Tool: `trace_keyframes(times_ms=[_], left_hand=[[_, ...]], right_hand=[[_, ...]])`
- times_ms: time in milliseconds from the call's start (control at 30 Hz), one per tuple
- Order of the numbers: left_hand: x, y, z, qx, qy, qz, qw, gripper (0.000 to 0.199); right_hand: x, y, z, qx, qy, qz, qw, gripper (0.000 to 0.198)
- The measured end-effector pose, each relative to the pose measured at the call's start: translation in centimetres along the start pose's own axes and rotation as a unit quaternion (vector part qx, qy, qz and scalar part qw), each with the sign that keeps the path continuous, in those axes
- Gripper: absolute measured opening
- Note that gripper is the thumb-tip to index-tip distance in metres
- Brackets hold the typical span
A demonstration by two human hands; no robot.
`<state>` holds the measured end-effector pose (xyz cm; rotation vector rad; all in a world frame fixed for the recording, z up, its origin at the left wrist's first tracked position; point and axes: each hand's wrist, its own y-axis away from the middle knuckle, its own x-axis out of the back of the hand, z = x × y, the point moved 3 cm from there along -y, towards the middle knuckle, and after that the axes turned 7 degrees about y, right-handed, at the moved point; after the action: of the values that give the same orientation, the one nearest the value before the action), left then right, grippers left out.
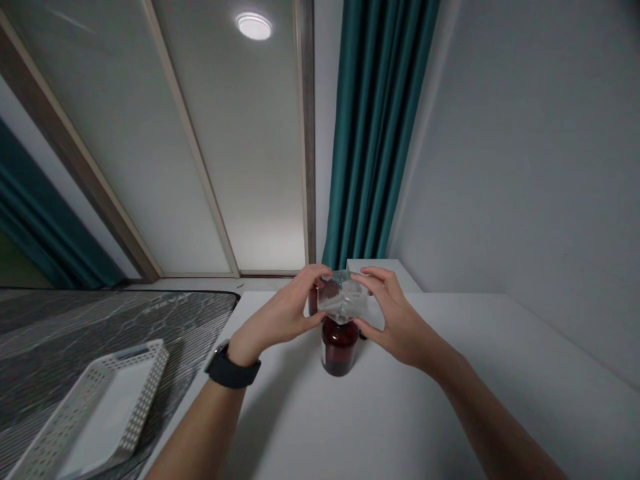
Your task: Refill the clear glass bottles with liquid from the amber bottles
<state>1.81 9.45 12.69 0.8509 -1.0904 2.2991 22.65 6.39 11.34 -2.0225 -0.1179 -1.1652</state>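
My left hand [293,303] and my right hand [390,313] pinch a crinkled piece of clear plastic [345,300] between thumbs and fingers, one at each side. It looks like a thin bag or film; which of these I cannot tell. Directly below it, a dark amber bottle [339,353] stands upright on the white table [380,413]. The plastic covers the bottle's top, and whether the two touch is unclear. Another reddish-brown item [313,301] shows partly behind my left fingers. A small black object [363,335] peeks out beside the bottle, under my right thumb.
On the left, a white perforated basket [127,407] sits on a grey patterned surface [195,320]. A white box-like block [395,267] stands past the table's far edge, by a teal curtain [377,133]. Frosted sliding panels [250,167] and a plain wall [525,167] enclose the space.
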Motion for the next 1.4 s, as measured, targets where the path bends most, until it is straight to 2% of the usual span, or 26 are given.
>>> trace_keyframes(times_ms=[300, 800, 1100, 1400], left_hand=[[0.3, -0.1, 1.5, -0.021, -0.043, -0.008, 0.999, 0.059], [0.4, -0.2, 1.8, -0.033, -0.076, -0.002, 0.997, 0.049], [0.4, -0.1, 1.9, -0.036, -0.093, -0.008, 0.995, 0.05], [0.3, -0.3, 2.5, -0.033, -0.103, -0.021, 0.994, 0.059]], right_hand=[[0.5, 0.0, -0.1, 0.039, 0.004, -0.004, 0.999, 0.059], [0.8, 0.0, -0.2, 0.07, 0.022, 0.006, 0.997, 0.063], [0.7, 0.0, 0.0, 0.086, 0.031, 0.008, 0.996, 0.062], [0.9, -0.1, 0.3, 0.066, 0.028, 0.0, 0.997, 0.063]])
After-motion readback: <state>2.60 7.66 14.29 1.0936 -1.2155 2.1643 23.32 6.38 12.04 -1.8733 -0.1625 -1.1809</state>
